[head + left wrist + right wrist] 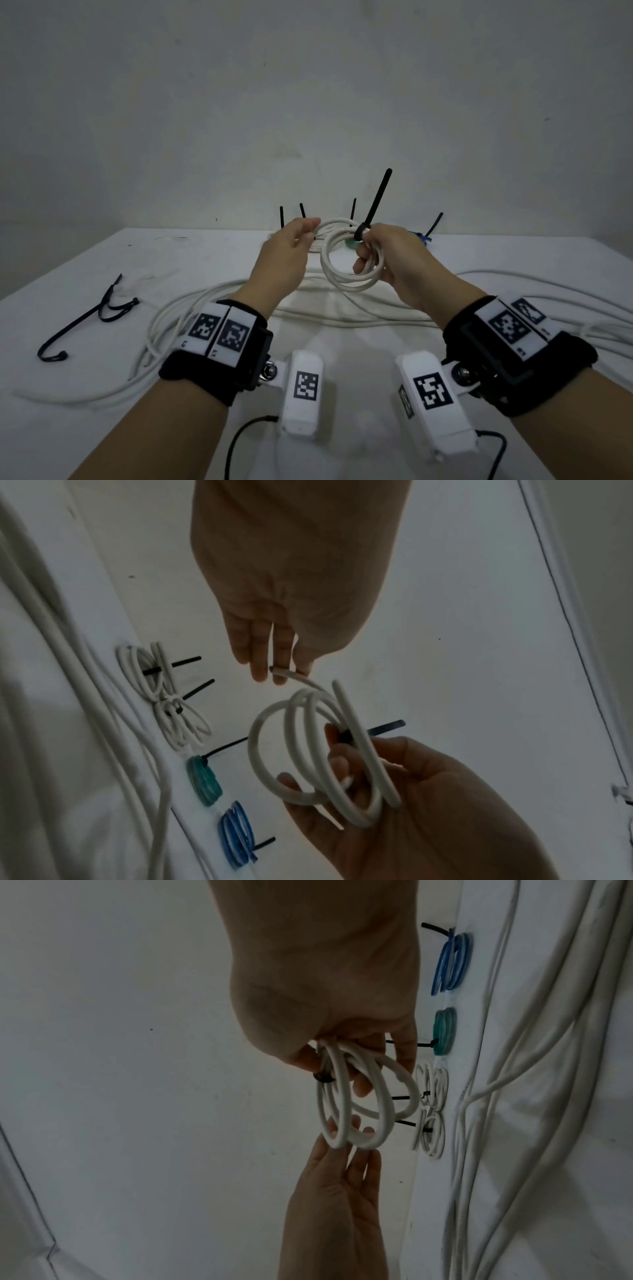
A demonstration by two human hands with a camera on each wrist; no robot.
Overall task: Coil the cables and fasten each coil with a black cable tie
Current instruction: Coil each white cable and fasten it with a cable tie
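Note:
A small white cable coil [346, 274] hangs above the table between both hands. My right hand [387, 253] grips its right side, fingers curled through the loops [255, 737]. A black cable tie [376, 198] is wrapped round the coil at that grip, its long tail pointing up. My left hand [291, 246] reaches in from the left with nearly straight fingers and pinches the free end of the white cable [284, 672] at its fingertips. The right wrist view shows the left hand [335, 1191] meeting the coil [342, 1096] from below, and the tie's head [323, 1079] beside my right hand's fingers.
Tied coils line the table's back edge: two white ones [143, 669], a teal one [204, 783] and a blue one [236, 834], each with a black tie tail. Long loose white cables [191, 308] sprawl under my forearms. Spare black ties [85, 318] lie at the left.

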